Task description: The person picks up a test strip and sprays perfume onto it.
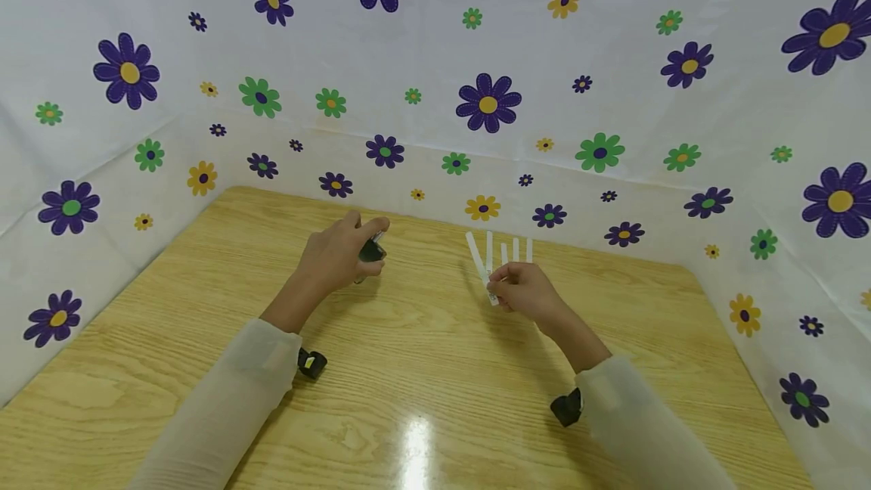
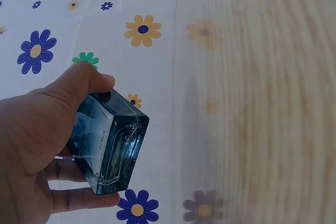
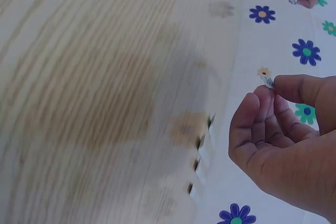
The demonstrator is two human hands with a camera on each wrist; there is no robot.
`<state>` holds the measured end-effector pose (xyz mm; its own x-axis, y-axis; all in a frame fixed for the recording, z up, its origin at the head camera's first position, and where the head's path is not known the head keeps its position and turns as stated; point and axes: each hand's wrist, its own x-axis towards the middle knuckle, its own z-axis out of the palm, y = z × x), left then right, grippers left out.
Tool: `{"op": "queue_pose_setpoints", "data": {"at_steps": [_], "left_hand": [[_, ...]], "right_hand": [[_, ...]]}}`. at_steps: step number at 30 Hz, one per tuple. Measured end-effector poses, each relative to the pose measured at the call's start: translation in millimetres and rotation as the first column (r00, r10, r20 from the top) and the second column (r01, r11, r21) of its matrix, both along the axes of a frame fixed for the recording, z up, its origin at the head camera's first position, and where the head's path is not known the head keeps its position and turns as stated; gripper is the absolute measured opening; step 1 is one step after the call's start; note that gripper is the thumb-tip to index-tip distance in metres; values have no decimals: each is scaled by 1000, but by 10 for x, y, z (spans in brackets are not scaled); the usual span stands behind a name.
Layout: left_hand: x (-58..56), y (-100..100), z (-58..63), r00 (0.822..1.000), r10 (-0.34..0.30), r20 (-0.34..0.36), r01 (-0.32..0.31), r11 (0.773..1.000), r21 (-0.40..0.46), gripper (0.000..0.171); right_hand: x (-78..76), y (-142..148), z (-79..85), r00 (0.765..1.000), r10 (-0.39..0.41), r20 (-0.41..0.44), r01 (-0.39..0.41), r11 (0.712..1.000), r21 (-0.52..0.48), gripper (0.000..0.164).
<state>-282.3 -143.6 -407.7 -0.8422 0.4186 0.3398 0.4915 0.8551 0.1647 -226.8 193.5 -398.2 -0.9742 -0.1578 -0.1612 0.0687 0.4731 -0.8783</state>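
Observation:
My left hand (image 1: 330,254) grips a dark blue, square glass perfume bottle (image 2: 118,145) above the table's back left part. The bottle is tilted, and its thick clear base faces the left wrist camera. The thumb lies along one side with fingers curled round the other; the bottle's top is hidden in that view. Between thumb and fingertips, my right hand (image 1: 525,289) pinches a narrow white paper strip (image 1: 478,259), which slants up and away. Small print marks its near end. Several more white paper strips (image 1: 516,249) stand out in a row just beyond the right hand.
Both hands are over a light wood-grain table (image 1: 408,369). A white sheet (image 1: 435,44) printed with flowers rises along its back and sides. Dark camera mounts sit at the left wrist (image 1: 312,363) and the right wrist (image 1: 567,407).

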Motion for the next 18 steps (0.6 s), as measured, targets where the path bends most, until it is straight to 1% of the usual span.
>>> {"op": "queue_pose_setpoints", "data": {"at_steps": [14,18], "left_hand": [[-6,14,-13,1000,-6,-5,6,1000,-9,62],[5,19,-2,1000,0,-11,0,1000,-14,62]], "right_hand": [[40,-338,-84,997,72,6,-72,997,-9,12],[54,-428,-89,995,101,-9,-101,995,-10,12]]}}
